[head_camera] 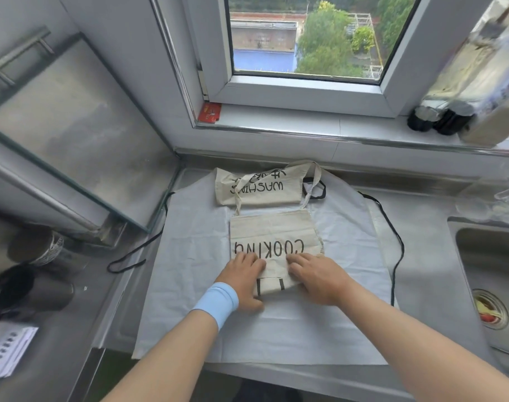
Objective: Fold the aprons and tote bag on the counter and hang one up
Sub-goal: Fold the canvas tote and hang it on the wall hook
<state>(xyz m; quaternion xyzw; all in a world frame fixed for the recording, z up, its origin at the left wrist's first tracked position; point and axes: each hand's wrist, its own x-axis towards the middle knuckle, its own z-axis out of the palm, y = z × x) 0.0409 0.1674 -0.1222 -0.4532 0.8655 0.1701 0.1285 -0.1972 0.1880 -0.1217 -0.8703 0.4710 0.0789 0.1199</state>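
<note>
Steel desk (427, 256) under window, sink (493, 256) at right end. White apron (195, 256) spread flat across desk centre, black ties (392, 227) trailing off both sides. Cream cloth printed COOKING (272, 230) lies folded on apron middle. Cream cloth printed WASHING (259, 192) folded just behind it at apron's far edge, long cream strap (315, 175) looping over it. Left hand (244, 281), blue wristband (218, 303), and right hand (317, 278) lie flat on near end of COOKING piece, fingers (298, 261) straight, pressing down, gripping nothing.
</note>
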